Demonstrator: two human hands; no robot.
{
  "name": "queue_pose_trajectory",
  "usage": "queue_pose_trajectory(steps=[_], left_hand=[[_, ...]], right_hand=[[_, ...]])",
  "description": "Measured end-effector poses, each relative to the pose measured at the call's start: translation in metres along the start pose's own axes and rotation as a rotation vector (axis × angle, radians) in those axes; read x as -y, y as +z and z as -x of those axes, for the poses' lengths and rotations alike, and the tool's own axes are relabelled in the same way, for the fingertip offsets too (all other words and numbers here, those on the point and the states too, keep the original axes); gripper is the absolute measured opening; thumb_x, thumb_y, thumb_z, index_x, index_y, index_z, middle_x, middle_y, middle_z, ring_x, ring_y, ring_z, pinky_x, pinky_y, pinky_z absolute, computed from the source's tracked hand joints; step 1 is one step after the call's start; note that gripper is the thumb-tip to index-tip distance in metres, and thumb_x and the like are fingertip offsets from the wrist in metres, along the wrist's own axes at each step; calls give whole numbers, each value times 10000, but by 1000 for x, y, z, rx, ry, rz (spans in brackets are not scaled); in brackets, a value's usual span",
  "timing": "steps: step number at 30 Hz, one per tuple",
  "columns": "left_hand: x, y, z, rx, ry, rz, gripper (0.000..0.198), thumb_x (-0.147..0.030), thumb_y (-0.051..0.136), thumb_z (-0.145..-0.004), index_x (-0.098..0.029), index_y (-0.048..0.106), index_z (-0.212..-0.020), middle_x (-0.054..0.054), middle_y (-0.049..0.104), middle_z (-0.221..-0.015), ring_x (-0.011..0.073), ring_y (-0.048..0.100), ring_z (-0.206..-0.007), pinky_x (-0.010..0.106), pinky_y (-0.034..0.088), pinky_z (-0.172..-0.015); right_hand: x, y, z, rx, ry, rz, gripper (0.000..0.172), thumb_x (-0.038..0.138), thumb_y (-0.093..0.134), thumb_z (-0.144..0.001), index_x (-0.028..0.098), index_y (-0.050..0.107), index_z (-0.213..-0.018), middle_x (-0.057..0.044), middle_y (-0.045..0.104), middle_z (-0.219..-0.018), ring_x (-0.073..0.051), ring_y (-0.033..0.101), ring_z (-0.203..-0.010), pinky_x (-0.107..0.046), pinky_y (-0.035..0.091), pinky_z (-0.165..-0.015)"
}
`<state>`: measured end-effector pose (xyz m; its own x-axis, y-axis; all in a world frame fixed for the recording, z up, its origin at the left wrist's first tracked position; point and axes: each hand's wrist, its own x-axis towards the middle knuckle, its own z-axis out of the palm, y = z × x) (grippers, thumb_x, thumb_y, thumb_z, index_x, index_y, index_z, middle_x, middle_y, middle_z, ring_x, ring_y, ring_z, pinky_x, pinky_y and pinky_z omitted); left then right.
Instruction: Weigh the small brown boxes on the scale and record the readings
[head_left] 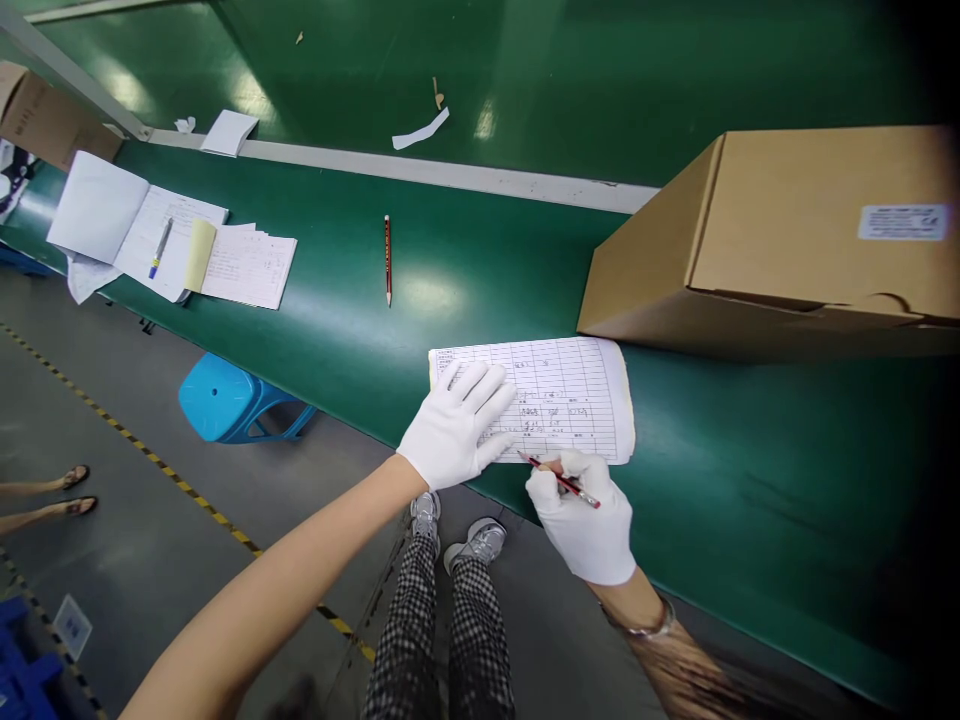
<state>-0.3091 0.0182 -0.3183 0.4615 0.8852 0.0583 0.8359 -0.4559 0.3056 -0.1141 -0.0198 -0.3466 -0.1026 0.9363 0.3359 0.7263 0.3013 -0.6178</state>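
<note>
A printed form with a grid and handwriting lies near the front edge of the green table. My left hand, in a white glove, rests flat on its left part with the fingers spread. In my gloved right hand is a dark red pencil, pinched between thumb and fingers. The pencil's tip touches or hovers just over the form's lower edge; I cannot tell which. A second pencil lies on the table beyond the form, to the left.
A large cardboard box stands on the green table at the right. An open notebook with a pen and a slip pad lie at the left. A blue stool stands on the floor. Another person's feet show at far left.
</note>
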Motion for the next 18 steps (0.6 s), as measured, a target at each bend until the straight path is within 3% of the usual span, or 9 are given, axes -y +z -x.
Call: queue_pose_trajectory(steps=[10,18], left_hand=[[-1,1,-1,5,3,-4,581,-487,425,-958,-118,437,-1407,129,406,-1519,310,322,-1408,522,204,-1224],[0,1,0,-15,13,-8,561,-471,439,-960,-111,446,-1390,137,431,-1497,310,329,-1397,526,214,-1216]], right_hand=[[-1,-1,-2,26,-44,-19,35,190,543,-813,203,511,-816,13,631,-668,-133,581,-514,-246,475,-499],[0,0,-3,-27,-89,-6,51,161,534,-813,203,506,-825,32,624,-637,-109,560,-477,-212,473,-484]])
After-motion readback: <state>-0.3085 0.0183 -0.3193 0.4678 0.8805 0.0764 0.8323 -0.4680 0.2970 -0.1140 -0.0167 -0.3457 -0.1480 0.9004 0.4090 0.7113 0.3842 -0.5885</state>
